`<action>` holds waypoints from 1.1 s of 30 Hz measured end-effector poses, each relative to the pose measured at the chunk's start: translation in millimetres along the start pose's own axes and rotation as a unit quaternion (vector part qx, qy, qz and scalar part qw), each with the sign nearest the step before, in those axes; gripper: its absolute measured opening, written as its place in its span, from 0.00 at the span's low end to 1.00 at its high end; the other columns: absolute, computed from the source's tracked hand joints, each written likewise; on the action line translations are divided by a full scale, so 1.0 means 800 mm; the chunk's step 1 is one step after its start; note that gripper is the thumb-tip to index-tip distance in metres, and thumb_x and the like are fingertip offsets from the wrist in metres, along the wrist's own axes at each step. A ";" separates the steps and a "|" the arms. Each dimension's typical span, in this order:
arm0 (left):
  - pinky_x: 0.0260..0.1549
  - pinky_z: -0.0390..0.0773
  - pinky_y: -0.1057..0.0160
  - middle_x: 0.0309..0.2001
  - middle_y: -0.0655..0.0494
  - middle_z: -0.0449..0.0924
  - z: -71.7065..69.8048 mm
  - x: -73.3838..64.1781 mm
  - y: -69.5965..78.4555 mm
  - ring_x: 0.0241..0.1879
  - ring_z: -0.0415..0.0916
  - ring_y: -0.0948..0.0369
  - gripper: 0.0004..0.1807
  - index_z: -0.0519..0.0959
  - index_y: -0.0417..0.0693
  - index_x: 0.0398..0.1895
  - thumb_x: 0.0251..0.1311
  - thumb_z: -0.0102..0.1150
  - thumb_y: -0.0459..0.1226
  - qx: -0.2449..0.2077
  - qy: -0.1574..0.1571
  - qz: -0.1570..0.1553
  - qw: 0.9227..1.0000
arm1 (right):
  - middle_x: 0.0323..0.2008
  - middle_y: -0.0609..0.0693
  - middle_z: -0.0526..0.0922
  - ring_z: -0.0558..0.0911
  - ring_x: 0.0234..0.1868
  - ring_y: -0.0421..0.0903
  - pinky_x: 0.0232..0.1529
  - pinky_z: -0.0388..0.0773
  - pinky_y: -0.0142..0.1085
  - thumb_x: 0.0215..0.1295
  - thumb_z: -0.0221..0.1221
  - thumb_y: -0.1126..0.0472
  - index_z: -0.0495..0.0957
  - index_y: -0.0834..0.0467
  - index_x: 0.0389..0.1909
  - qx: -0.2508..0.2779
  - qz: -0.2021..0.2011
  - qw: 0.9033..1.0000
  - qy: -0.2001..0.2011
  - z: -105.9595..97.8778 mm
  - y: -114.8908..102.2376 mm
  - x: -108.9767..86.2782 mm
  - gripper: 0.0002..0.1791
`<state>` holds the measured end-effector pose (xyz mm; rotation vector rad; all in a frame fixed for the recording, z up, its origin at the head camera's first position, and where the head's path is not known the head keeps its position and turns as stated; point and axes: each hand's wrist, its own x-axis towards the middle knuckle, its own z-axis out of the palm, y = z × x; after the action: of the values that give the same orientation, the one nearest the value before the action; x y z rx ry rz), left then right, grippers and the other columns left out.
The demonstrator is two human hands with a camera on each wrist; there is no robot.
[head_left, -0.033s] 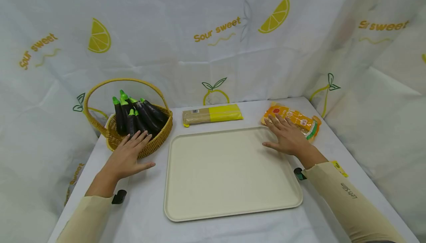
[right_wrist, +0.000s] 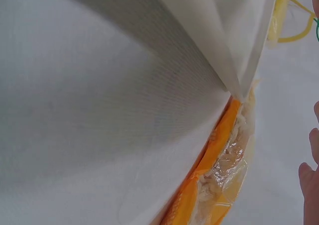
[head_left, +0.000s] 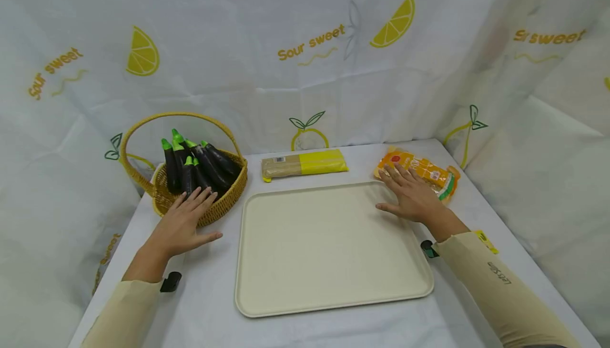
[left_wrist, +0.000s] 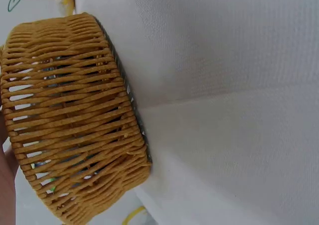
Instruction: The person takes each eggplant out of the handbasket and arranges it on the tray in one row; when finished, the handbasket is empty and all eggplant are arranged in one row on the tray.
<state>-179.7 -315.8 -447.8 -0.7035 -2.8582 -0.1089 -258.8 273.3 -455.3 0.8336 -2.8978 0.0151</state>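
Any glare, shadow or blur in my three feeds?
Head: tray fairly evenly lit, no strong glare; left wrist: basket weave readable, image slightly soft; right wrist: bright glints on the orange packet's clear film, dark shadow on the white cloth beside the tray.

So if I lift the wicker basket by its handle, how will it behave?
The wicker basket should feel fairly stiff, since its woven sides stand in a firm curve. It may be weighty, given the eggplants heaped inside. They could slide if it tips: they look glossy and several stick up high.
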 end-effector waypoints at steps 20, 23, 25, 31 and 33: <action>0.65 0.52 0.39 0.71 0.42 0.60 -0.007 -0.060 -0.047 0.70 0.54 0.44 0.40 0.66 0.45 0.70 0.59 0.62 0.55 -0.149 0.243 -0.345 0.894 | 0.71 0.58 0.62 0.63 0.69 0.58 0.66 0.59 0.54 0.68 0.55 0.39 0.56 0.54 0.75 0.157 -0.013 0.985 -0.073 -0.039 -0.121 0.107 0.41; 0.67 0.48 0.40 0.75 0.48 0.51 0.008 -0.053 -0.051 0.73 0.46 0.48 0.42 0.61 0.52 0.73 0.59 0.61 0.57 -0.232 0.248 -0.392 0.855 | 0.69 0.55 0.65 0.65 0.68 0.55 0.65 0.61 0.51 0.69 0.56 0.43 0.57 0.54 0.74 0.190 -0.046 0.979 -0.058 -0.040 -0.164 0.140 0.38; 0.68 0.49 0.43 0.76 0.52 0.49 0.018 -0.046 -0.051 0.74 0.45 0.51 0.42 0.60 0.55 0.74 0.59 0.62 0.56 -0.290 0.260 -0.413 0.823 | 0.68 0.54 0.67 0.67 0.67 0.53 0.65 0.63 0.48 0.69 0.56 0.45 0.60 0.54 0.73 0.212 -0.067 0.974 -0.041 -0.039 -0.192 0.159 0.36; 0.68 0.52 0.54 0.76 0.59 0.46 0.040 -0.032 -0.044 0.74 0.46 0.55 0.41 0.58 0.59 0.73 0.59 0.66 0.47 -0.452 0.288 -0.428 0.727 | 0.61 0.52 0.76 0.75 0.59 0.48 0.59 0.70 0.43 0.70 0.55 0.44 0.64 0.55 0.71 0.266 -0.110 0.958 -0.014 -0.036 -0.277 0.205 0.33; 0.68 0.54 0.55 0.76 0.59 0.47 0.044 -0.032 -0.044 0.73 0.49 0.54 0.40 0.58 0.58 0.72 0.59 0.67 0.44 -0.486 0.286 -0.419 0.712 | 0.58 0.51 0.77 0.76 0.56 0.47 0.55 0.73 0.41 0.71 0.55 0.44 0.65 0.55 0.70 0.281 -0.118 0.952 -0.011 -0.036 -0.305 0.220 0.32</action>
<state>-179.9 -354.0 -488.6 0.5494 -2.0542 -1.6757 -274.0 -25.6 -411.3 1.2580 -2.8140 0.8450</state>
